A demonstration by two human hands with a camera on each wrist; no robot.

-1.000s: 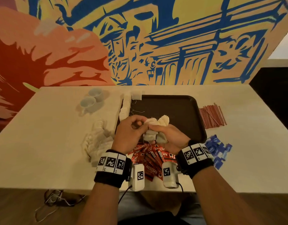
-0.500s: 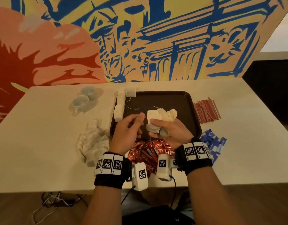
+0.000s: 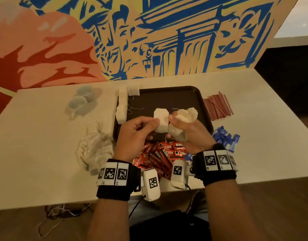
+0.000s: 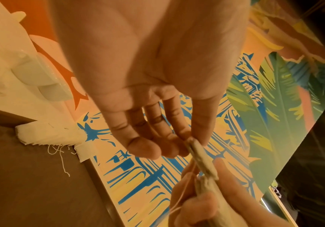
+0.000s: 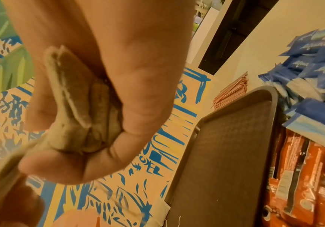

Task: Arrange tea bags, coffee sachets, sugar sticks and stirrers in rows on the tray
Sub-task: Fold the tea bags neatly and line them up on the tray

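While right hand [image 3: 189,134] fingers clench tea-bag bunch [image 3: 184,115], left hand [image 3: 135,134] fingers pinch single tea bag [image 3: 161,122] above tray [image 3: 168,94].

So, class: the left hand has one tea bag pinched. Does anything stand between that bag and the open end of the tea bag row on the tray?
Nothing visible does. The tea bag in the left hand hangs above the tray; the row of tea bags lies along its left edge, with only loose strings beside it.
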